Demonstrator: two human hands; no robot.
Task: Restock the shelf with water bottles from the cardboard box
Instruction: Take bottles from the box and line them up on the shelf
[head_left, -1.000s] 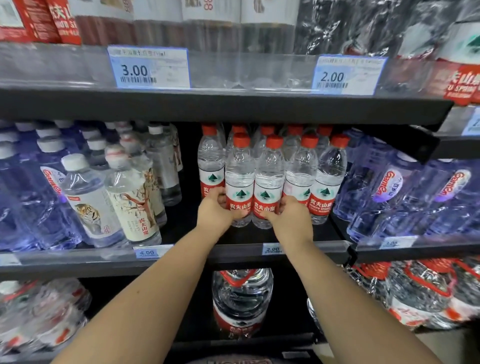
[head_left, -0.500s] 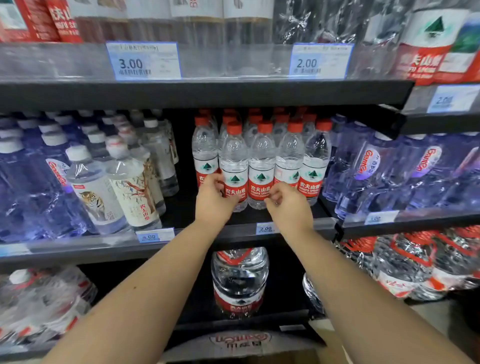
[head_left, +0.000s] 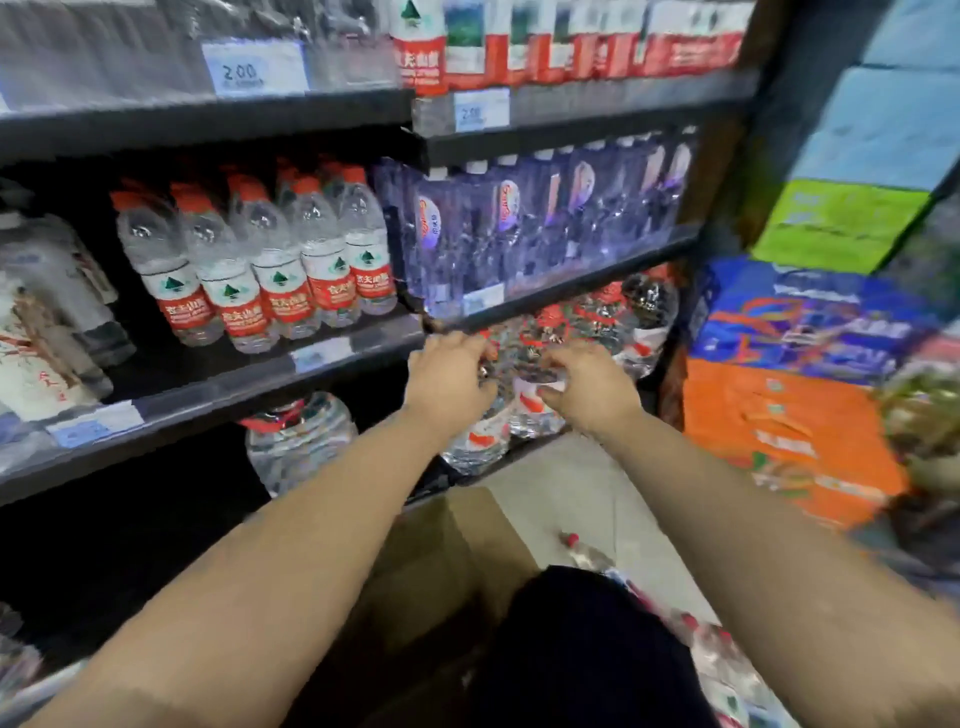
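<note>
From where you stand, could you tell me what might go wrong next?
1. A loose red-capped bottle lies on the floor beside the cardboard box; it may roll underfoot.
2. Both the left hand and right hand are empty and the view is blurred, so a hasty reach could topple the shelved red-label bottles.

The frame is motion-blurred; a row of red-capped water bottles stands on the shelf at centre left, blue-tinted bottles beside them at centre right; both arms reach forward — the left hand and right hand sit empty at mid-frame, fingers curled, near each other; below them, at bottom centre, lies the cardboard box; one bottle lies on the floor just right of it.
</note>
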